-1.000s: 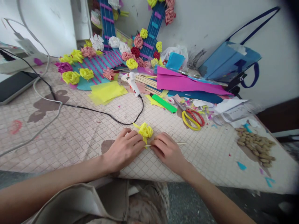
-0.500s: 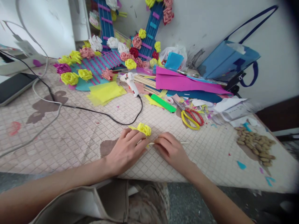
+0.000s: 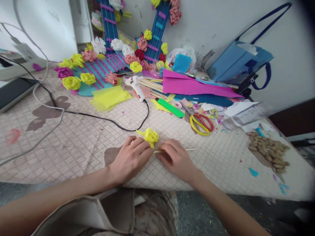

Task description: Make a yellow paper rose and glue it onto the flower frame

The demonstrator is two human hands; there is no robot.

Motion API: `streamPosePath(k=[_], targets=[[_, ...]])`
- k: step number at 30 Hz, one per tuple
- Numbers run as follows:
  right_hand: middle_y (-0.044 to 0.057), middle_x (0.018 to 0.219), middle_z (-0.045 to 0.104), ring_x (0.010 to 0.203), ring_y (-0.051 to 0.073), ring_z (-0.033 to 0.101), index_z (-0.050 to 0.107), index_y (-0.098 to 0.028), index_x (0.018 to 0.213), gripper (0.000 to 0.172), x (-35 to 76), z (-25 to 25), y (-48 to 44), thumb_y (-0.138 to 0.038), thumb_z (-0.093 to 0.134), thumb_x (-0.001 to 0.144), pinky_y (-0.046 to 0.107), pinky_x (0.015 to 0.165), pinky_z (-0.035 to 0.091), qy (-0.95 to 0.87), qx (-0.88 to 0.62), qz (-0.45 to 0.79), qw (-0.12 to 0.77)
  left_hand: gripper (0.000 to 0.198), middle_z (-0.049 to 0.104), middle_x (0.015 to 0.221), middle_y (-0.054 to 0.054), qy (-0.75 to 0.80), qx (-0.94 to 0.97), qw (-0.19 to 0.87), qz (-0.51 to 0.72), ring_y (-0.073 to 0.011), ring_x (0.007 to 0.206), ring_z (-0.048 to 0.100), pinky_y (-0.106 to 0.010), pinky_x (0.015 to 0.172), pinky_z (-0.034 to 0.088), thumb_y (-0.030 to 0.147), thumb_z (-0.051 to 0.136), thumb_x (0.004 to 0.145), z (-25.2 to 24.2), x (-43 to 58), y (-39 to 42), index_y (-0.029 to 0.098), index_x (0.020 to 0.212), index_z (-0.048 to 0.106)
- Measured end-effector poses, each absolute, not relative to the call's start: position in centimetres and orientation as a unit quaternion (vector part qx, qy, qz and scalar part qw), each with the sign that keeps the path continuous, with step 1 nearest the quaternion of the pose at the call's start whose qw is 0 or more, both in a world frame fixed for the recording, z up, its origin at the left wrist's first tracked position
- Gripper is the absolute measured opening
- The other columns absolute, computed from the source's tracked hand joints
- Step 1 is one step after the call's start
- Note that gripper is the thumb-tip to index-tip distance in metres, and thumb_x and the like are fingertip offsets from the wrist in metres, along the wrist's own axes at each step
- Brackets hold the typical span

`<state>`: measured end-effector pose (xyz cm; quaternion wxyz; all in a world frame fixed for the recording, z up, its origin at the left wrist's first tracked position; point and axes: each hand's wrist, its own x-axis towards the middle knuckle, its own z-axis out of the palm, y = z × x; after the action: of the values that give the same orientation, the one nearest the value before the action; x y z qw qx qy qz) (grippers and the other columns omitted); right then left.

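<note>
A thin pale wooden stick (image 3: 190, 149) lies level, close above or on the tabletop, passing under the fingers of my right hand (image 3: 177, 159). That hand is closed around it, thumb and fingers pinched. The stick's left end reaches the fingertips of my left hand (image 3: 133, 159), whose fingers are bent and pressed together, knuckles up. What the left fingers hold is hidden beneath them. Just beyond both hands sits a crumpled yellow paper flower (image 3: 150, 136), with a pointed yellow strip sticking out to its left.
A white glue gun (image 3: 136, 88) lies beyond, its black cord (image 3: 105, 118) looping across the table. Near it are yellow paper sheets (image 3: 110, 98), a green cutter-like tool (image 3: 172, 108) and scissors (image 3: 200, 123). Peanuts (image 3: 269, 150) lie right; flower-covered guitar shapes (image 3: 98, 73) stand behind.
My right hand has shifted slightly left along with the stick. More of the yellow flower shows above my left fingers. The whole view has moved a little.
</note>
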<state>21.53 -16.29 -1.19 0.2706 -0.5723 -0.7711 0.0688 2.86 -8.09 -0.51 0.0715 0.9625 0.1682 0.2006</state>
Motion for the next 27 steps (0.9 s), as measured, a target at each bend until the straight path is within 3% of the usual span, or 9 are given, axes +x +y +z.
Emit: streamPosePath(k=[17,27], targets=[[0.008,0.084,0.060,0.084,0.024,0.050,0.054,-0.018,0.085,0.010,19.8,-1.3,-15.6,-0.026,0.049,0.089,0.038,0.073,0.038,-0.771,-0.604,0.014,0.201,0.014,0.064,0.082,-0.003,0.182,0.947,0.102,0.245,-0.0179,0.082,0.055,-0.035,0.077,0.038,0.019,0.047,0.090,-0.2,3.1,-8.0,0.018,0.085,0.060],[0.008,0.087,0.060,0.086,0.022,0.052,0.058,-0.016,0.089,0.013,20.1,-1.3,-15.8,-0.017,0.044,0.090,0.036,0.076,0.042,-0.769,-0.593,0.028,0.236,0.009,0.065,0.084,-0.002,0.188,0.942,0.097,0.262,-0.0180,0.083,0.055,-0.035,0.078,0.037,0.019,0.051,0.089,-0.3,2.6,-7.9,0.019,0.087,0.060]])
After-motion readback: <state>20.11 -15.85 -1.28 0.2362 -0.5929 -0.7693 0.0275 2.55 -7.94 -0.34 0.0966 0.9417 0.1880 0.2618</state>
